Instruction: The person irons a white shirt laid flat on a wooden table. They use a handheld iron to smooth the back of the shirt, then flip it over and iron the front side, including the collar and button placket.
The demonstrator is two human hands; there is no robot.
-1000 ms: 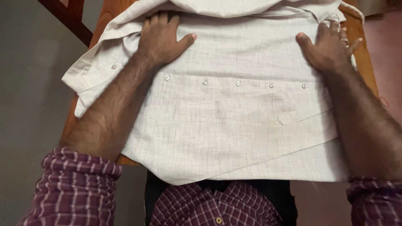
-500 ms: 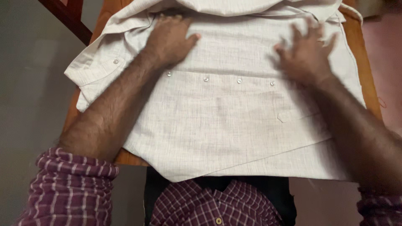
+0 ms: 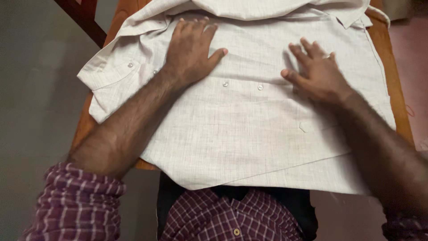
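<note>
Pressing down flat, your left hand lies open on the pale shirt, up at about 11 o'clock, with its thumb pointing toward the little white buttons. Your right hand lies open too, fingers spread, flat on the shirt at about 1 o'clock, holding nothing. The shirt is spread over the brown wooden table right in front of you, and one sleeve cuff hangs off at 10 o'clock.

Pale beige shirt, maroon-and-white checked sleeves, brown wooden table.
</note>
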